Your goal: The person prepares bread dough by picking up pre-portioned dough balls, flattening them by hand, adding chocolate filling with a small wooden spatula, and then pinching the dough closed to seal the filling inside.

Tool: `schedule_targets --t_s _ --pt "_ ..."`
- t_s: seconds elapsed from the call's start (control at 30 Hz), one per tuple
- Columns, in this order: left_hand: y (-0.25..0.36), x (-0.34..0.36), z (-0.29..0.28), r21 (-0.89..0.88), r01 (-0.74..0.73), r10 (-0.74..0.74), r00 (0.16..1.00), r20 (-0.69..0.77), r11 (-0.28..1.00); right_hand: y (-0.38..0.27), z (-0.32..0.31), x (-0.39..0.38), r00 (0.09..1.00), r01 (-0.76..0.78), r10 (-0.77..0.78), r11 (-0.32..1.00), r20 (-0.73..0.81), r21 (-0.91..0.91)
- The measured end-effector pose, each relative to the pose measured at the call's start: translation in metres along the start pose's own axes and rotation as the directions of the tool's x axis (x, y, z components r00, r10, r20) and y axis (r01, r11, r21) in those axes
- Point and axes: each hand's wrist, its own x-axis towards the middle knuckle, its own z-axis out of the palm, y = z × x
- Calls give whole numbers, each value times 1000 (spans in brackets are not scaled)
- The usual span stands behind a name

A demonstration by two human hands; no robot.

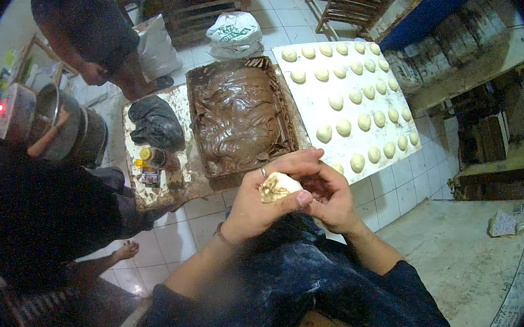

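Note:
Close in front of my body, a pale piece of dough [279, 187] with brown smears sits in my left hand [250, 205], whose fingers curl round it. My right hand [331, 198] meets the left from the other side, its fingers bent against the dough and partly hiding it. Just beyond my hands lies a crate [205, 162] filled with glossy brown chocolate paste [238, 115]. To its right, a white board [351, 136] carries rows of round dough balls [344, 127].
Left of the crate, a worn table [139, 197] holds a black plastic bag [156, 123] and a small jar [155, 157]. Two other people stand at the left, one near a large metal pot [57, 133]. White sacks [234, 34] sit on the tiled floor behind.

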Motion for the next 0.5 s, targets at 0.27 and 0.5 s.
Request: schedule_targets --t_s 0.27,0.5 --pt "-22 7 8 179 -116 160 954 -252 977 3 6 9 951 224 -301 823 -67 -522" --pt "-22 3 10 -670 76 -319 915 -248 739 2 0 14 975 150 -201 908 -93 -391"
